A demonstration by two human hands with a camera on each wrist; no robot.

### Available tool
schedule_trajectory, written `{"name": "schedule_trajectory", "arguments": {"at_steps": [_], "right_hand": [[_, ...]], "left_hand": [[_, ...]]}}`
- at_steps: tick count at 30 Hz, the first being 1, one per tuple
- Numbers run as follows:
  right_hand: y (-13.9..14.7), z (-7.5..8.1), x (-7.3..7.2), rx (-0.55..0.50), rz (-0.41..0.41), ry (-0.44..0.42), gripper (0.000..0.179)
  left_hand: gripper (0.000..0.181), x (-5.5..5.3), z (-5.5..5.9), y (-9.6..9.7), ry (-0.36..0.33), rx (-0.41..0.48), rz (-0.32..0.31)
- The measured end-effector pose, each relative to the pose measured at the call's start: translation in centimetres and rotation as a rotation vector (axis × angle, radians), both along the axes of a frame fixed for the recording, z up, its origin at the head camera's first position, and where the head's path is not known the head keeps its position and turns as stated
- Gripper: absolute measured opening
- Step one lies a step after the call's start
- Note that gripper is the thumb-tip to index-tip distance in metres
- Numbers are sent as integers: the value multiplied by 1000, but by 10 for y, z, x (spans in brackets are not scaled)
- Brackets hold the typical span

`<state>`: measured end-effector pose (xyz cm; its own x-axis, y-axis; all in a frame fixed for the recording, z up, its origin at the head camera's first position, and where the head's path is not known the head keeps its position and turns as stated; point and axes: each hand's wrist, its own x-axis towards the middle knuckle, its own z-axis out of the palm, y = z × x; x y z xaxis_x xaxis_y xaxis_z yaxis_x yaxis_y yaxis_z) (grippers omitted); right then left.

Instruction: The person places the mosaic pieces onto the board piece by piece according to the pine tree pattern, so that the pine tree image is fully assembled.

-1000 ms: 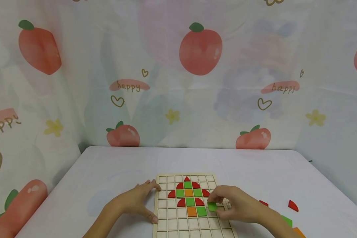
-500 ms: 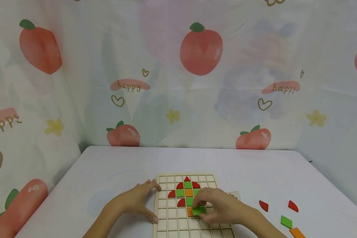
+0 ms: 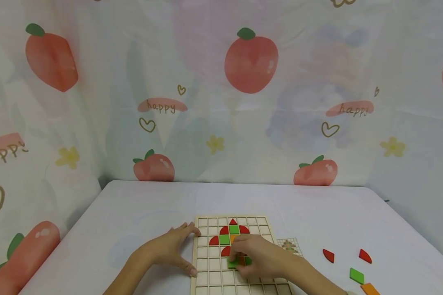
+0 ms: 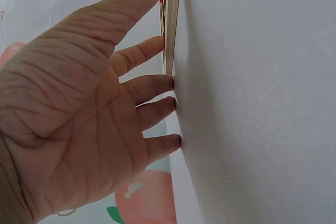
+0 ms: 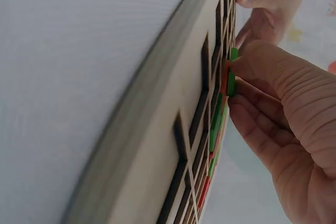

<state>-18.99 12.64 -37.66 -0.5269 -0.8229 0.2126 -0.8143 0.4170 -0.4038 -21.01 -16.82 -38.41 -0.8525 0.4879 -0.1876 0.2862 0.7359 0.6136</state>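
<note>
My right hand [image 3: 260, 255] pinches a green square tile [image 3: 231, 265] low over the wooden grid board [image 3: 203, 278]. In the right wrist view this green tile [image 5: 232, 80] stands up from the board's surface between thumb and fingers. My left hand [image 3: 166, 248] rests at the board's left edge, thumb and fingers spread, as the left wrist view of this hand [image 4: 89, 114] also shows. Set in the grid are a red triangle [image 3: 233, 221], red quarter-circles [image 3: 214, 240], green squares [image 3: 224, 239] and an orange square [image 3: 232, 238]. My right hand covers part of the pattern.
A small pattern card [image 3: 289, 245] lies by the board's right edge, partly hidden. Farther right on the white table [image 3: 151, 200] are two red quarter-circles [image 3: 328, 255], a green tile [image 3: 356, 275] and an orange tile [image 3: 370, 289]. A printed curtain [image 3: 206, 164] stands behind.
My right hand has moved left across the board with the green tile, from the right of the pattern to its lower left. My left hand stays at the board's edge.
</note>
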Motion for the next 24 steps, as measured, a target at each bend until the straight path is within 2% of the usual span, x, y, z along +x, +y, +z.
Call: {"name": "schedule_trajectory", "arguments": {"at_steps": [8,12,17,24], "right_hand": [[-8,-2,0,-6,53,55,8],[-6,-3,2,4,33,73,7],[6,-6,3,-63,8,94,9],[33,-6,8,-154,-39,49,11]], "left_hand": [[83,0,0,0,1,-7,2],[83,1,-1,0,2,2,-5],[84,1,-1,-1,6,0,-3],[83,0,0,0,17,15,-27]]}}
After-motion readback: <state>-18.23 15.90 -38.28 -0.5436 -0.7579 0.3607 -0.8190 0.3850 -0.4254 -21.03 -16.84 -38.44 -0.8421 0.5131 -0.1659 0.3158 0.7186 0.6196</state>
